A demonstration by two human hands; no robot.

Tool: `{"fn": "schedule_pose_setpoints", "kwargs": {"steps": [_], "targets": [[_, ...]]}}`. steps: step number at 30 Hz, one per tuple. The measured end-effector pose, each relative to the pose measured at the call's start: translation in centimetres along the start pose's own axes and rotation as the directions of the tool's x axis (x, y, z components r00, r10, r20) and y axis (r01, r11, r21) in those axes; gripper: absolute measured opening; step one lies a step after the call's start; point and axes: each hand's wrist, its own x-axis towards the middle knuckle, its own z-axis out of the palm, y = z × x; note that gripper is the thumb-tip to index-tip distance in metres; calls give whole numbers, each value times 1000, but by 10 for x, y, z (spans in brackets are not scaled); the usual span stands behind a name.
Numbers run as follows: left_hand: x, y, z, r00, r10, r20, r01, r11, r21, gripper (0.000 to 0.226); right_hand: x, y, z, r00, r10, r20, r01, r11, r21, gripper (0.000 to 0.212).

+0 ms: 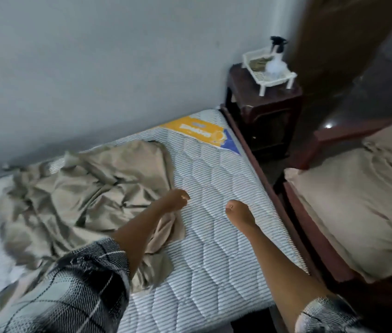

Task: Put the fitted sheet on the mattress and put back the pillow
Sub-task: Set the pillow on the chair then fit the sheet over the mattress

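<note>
On the quilted mattress (216,251), the beige fitted sheet (82,200) lies crumpled toward the wall. Orange-and-blue label (199,129) at the far corner: writing blurred, unreadable. Left hand (177,200) at the sheet's edge, loosely curled, empty; right hand (238,212) over bare mattress, fingers curled in, holding nothing.

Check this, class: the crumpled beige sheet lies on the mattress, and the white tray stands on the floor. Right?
No. The head view shows the white tray on the dark wooden nightstand, not the floor. The crumpled beige sheet does lie on the mattress.
</note>
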Motion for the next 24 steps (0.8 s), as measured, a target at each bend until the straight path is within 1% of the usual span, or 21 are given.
{"fn": "schedule_pose_setpoints", "kwargs": {"steps": [2,4,8,12,15,18,20,24], "targets": [[-47,-76,-19,995,-95,-32,93,992,-83,32,-17,-57,52,995,-69,66,72,996,-49,18],[-70,-115,-24,989,-140,-53,132,982,-136,30,-25,-88,78,994,-78,73,83,995,-63,21],[-112,-182,-30,966,-258,-27,246,944,-222,32,-43,-148,134,984,-88,156,114,980,-162,27],[-142,-229,-25,950,-308,-50,278,908,-312,31,-53,-184,174,963,-108,246,161,964,-210,25],[-153,-257,-16,945,-321,-64,272,879,-391,34,-53,-201,199,920,-130,369,235,937,-257,18],[-166,-269,-3,918,-394,-52,334,835,-436,33,-52,-214,217,871,-135,472,316,890,-329,14],[-175,-278,3,908,-418,-40,353,811,-467,31,-51,-220,231,858,-120,500,339,863,-374,13],[-196,-300,4,879,-475,-29,399,769,-500,32,-58,-233,262,812,-94,576,375,840,-392,18]]}}
